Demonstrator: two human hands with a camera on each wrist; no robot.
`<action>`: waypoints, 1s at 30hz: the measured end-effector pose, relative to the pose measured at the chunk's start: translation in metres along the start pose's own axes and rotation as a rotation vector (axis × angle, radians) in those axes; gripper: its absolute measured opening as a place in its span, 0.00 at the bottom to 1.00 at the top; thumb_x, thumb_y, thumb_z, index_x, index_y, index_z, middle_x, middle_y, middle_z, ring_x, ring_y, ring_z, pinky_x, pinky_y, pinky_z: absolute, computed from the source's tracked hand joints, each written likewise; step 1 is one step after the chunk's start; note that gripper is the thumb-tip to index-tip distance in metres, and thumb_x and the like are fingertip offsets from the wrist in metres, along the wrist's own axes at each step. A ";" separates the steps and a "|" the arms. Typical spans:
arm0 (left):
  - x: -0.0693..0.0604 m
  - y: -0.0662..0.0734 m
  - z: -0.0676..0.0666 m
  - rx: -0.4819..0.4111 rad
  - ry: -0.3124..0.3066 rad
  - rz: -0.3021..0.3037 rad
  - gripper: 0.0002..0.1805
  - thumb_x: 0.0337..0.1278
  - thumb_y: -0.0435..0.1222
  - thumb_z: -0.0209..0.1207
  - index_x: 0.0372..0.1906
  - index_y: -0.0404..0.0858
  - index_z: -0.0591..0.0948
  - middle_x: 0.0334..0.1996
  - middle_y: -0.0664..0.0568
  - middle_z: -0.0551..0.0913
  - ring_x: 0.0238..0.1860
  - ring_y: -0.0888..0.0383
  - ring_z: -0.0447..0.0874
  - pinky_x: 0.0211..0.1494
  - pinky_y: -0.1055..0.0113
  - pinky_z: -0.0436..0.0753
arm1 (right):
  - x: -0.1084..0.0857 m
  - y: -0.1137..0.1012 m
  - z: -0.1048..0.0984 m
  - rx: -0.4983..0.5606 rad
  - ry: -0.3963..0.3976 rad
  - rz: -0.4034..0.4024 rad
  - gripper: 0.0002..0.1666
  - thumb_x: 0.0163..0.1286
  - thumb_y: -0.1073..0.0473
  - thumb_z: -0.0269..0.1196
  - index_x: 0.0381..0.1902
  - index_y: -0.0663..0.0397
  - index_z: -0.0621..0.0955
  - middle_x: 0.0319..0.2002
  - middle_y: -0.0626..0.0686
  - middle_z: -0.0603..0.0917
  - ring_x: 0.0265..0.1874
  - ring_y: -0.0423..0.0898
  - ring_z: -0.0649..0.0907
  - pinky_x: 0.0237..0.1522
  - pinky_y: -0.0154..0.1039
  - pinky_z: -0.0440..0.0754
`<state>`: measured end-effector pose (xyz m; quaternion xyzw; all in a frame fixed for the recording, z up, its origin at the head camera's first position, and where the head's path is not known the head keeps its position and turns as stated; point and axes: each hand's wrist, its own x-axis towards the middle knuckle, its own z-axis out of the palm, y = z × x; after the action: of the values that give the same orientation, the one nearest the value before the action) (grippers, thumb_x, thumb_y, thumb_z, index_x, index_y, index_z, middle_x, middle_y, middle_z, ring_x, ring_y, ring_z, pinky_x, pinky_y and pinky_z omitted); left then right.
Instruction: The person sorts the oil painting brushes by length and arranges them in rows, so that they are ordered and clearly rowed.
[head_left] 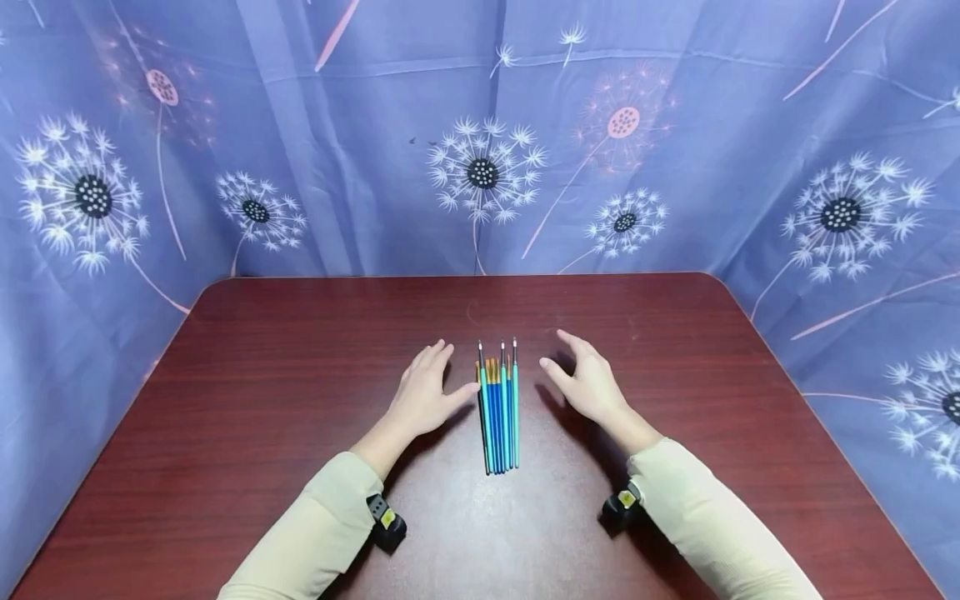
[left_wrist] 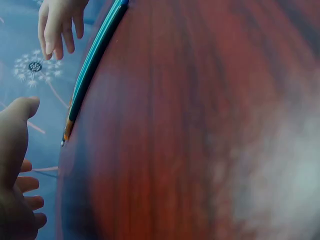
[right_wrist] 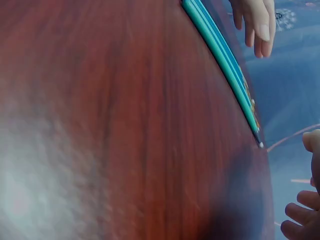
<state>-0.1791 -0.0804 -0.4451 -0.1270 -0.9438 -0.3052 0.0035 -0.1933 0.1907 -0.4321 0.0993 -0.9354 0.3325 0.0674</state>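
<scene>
Several thin paintbrushes with blue and turquoise handles lie side by side on the table, bristle ends toward the far edge. My left hand is just left of them, fingers spread, its thumb tip by the leftmost brush; whether it touches I cannot tell. On the other side my right hand is held apart from the bundle, thumb and fingers extended, holding nothing. The left wrist view shows the brushes beyond my left hand. In the right wrist view the brushes slant past my right hand.
The dark red wooden table extends around the brushes, with rounded far corners. A blue curtain with a dandelion print hangs behind it and along both sides. Small black devices are strapped at both wrists.
</scene>
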 end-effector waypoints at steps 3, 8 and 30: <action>-0.001 0.004 0.004 -0.035 0.014 -0.007 0.43 0.56 0.58 0.57 0.69 0.35 0.63 0.71 0.42 0.60 0.72 0.42 0.55 0.71 0.41 0.57 | -0.002 -0.002 0.004 0.021 0.009 -0.005 0.34 0.65 0.48 0.61 0.64 0.60 0.70 0.60 0.62 0.75 0.61 0.57 0.75 0.60 0.55 0.72; -0.002 0.009 0.011 -0.075 0.039 -0.020 0.37 0.57 0.53 0.59 0.65 0.34 0.68 0.68 0.42 0.65 0.70 0.44 0.59 0.70 0.42 0.59 | -0.005 -0.007 0.009 0.044 0.000 -0.009 0.28 0.65 0.50 0.62 0.58 0.61 0.75 0.54 0.62 0.80 0.57 0.56 0.78 0.59 0.53 0.74; -0.011 0.023 0.033 -0.222 0.107 -0.051 0.22 0.55 0.40 0.63 0.53 0.31 0.79 0.63 0.39 0.71 0.71 0.41 0.58 0.73 0.39 0.47 | -0.015 -0.017 0.034 0.079 -0.039 -0.025 0.18 0.60 0.54 0.66 0.44 0.60 0.83 0.57 0.62 0.78 0.58 0.58 0.77 0.61 0.53 0.72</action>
<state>-0.1602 -0.0460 -0.4594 -0.0858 -0.9057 -0.4140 0.0321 -0.1772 0.1581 -0.4510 0.1202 -0.9214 0.3662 0.0493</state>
